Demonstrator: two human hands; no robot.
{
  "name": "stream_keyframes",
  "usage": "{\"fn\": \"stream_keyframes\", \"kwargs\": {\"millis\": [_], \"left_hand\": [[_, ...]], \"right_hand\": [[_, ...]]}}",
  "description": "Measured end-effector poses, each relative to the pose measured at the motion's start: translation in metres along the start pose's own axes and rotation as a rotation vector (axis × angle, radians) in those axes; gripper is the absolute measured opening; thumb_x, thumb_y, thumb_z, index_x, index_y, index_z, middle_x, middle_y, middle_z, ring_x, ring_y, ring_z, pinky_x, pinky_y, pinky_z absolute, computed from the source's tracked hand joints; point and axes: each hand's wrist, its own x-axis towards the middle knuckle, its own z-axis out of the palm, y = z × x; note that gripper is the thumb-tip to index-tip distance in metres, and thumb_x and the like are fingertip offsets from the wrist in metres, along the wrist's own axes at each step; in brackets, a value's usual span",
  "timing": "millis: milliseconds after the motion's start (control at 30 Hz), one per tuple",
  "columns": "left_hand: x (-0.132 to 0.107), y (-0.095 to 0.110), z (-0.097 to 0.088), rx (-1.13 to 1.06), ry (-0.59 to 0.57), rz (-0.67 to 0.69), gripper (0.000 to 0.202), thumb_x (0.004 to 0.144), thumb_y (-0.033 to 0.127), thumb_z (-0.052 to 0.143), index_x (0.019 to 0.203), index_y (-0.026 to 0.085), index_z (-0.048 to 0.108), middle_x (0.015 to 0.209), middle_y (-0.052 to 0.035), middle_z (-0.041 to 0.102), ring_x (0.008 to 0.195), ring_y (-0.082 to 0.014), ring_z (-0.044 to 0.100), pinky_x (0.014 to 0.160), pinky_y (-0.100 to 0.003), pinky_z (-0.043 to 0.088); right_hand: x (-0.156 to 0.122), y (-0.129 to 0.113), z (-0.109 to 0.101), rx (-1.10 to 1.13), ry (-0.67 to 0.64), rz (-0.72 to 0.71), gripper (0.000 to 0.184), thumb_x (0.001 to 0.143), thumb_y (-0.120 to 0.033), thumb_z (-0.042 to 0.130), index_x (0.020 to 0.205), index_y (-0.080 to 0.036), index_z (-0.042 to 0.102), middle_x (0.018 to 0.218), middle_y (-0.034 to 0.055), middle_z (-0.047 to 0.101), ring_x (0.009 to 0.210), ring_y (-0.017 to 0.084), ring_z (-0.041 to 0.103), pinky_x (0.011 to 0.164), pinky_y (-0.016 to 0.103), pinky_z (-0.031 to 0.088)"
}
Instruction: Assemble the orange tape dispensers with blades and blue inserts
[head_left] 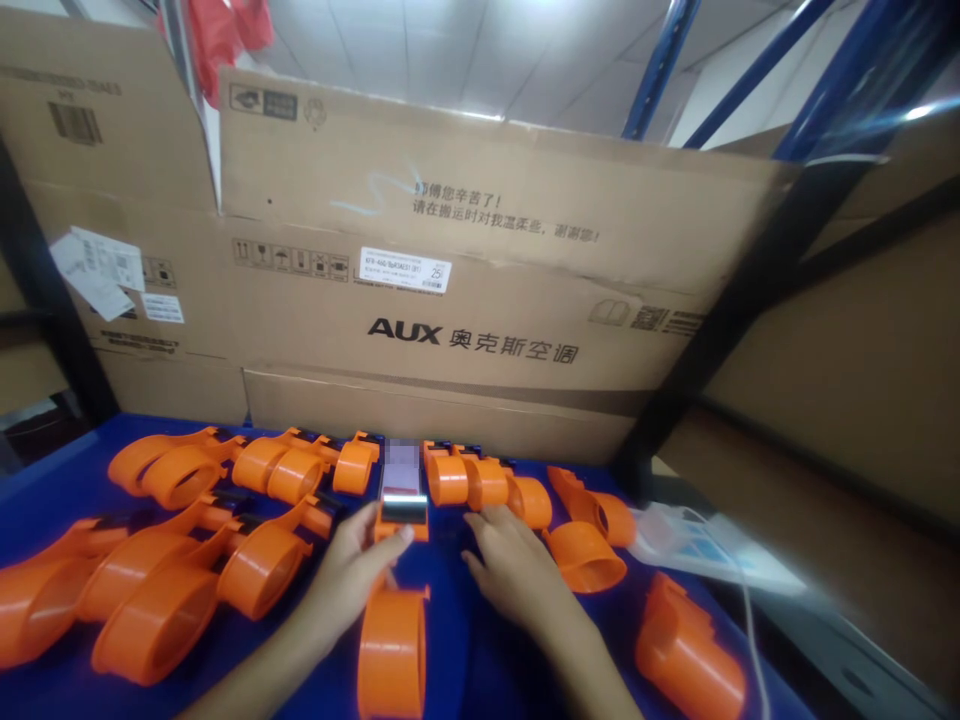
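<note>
An orange tape dispenser [393, 655] lies in the middle of the blue surface, its ring toward me and its dark roller end pointing away. My left hand [358, 555] is closed around the narrow part behind the roller, thumb on top. Beyond the roller is a pale, partly blurred patch that I cannot make out. To the right, my right hand [510, 560] has its fingers apart and holds nothing. Its fingertips are near a row of orange tape dispensers [487, 484]; whether they touch one is unclear.
More orange dispensers [262, 565] lie in rows on the left of the blue surface [450, 630]. Another dispenser [581, 555] and an orange piece [688, 650] are at the right. Cardboard [480, 290] stands behind, between dark posts. A white cable [750, 630] hangs at right.
</note>
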Motion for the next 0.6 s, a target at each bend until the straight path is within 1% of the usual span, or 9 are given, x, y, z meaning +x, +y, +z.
{"fn": "stream_keyframes", "kwargs": {"millis": [67,133,300,400,433,500,567,600], "left_hand": [[0.0,-0.001,-0.001,0.024,0.0,-0.006,0.036,0.083,0.041,0.073,0.108,0.016,0.068,0.072,0.0023,0.056,0.054,-0.0097,0.049,0.05,-0.021,0.042],[0.0,-0.004,-0.001,0.041,-0.003,-0.021,0.037,0.083,0.042,0.073,0.109,0.016,0.067,0.069,0.0036,0.054,0.051,-0.0092,0.048,0.048,-0.021,0.042],[0.002,-0.01,-0.003,0.039,0.003,-0.03,0.043,0.083,0.043,0.073,0.115,0.016,0.065,0.074,0.0022,0.056,0.051,-0.0092,0.049,0.049,-0.023,0.044],[0.004,-0.01,-0.005,0.027,0.015,-0.04,0.042,0.082,0.043,0.075,0.112,0.016,0.066,0.072,0.0027,0.056,0.052,-0.0098,0.05,0.049,-0.023,0.045],[0.004,-0.01,-0.006,0.022,0.018,-0.04,0.041,0.081,0.043,0.075,0.111,0.016,0.067,0.071,0.003,0.055,0.052,-0.0102,0.051,0.049,-0.023,0.045],[0.005,-0.01,-0.006,0.014,0.028,-0.034,0.04,0.08,0.043,0.076,0.109,0.017,0.067,0.069,0.0034,0.054,0.053,-0.0109,0.051,0.049,-0.023,0.046],[0.005,-0.01,-0.006,0.007,0.038,-0.027,0.04,0.08,0.043,0.076,0.11,0.017,0.068,0.07,0.0032,0.055,0.054,-0.011,0.051,0.05,-0.022,0.046],[0.005,-0.009,-0.005,0.004,0.04,-0.026,0.04,0.081,0.043,0.076,0.11,0.017,0.068,0.07,0.003,0.055,0.055,-0.011,0.05,0.05,-0.022,0.045]], "right_hand": [[0.0,0.0,0.002,0.001,-0.017,-0.002,0.019,0.087,-0.019,0.063,0.105,-0.013,0.068,0.107,0.0177,0.067,0.1,0.032,0.062,0.088,0.042,0.046],[0.0,-0.001,0.004,0.009,-0.024,-0.017,0.015,0.086,-0.016,0.063,0.1,-0.015,0.069,0.102,0.0161,0.069,0.097,0.031,0.063,0.086,0.041,0.047],[0.0,-0.007,0.005,0.067,0.009,-0.038,0.019,0.084,-0.015,0.064,0.104,-0.016,0.066,0.102,0.0148,0.069,0.101,0.033,0.063,0.087,0.042,0.047],[0.002,-0.008,0.006,0.15,0.026,-0.048,0.027,0.086,-0.015,0.063,0.112,-0.02,0.063,0.102,0.0106,0.071,0.097,0.028,0.066,0.081,0.036,0.049],[0.004,-0.009,0.007,0.226,0.055,-0.042,0.027,0.087,-0.016,0.062,0.113,-0.022,0.063,0.103,0.009,0.071,0.095,0.026,0.067,0.079,0.034,0.05],[0.008,-0.01,0.007,0.462,0.161,-0.005,0.024,0.089,-0.023,0.063,0.113,-0.023,0.063,0.098,0.0065,0.071,0.087,0.024,0.068,0.075,0.032,0.051],[0.011,-0.012,0.007,0.749,0.279,0.028,0.023,0.089,-0.033,0.065,0.109,-0.022,0.066,0.087,0.0047,0.07,0.076,0.022,0.067,0.069,0.031,0.052],[0.012,-0.014,0.006,0.872,0.314,0.032,0.024,0.089,-0.037,0.065,0.106,-0.021,0.067,0.082,0.0039,0.069,0.071,0.021,0.066,0.066,0.03,0.052]]}}
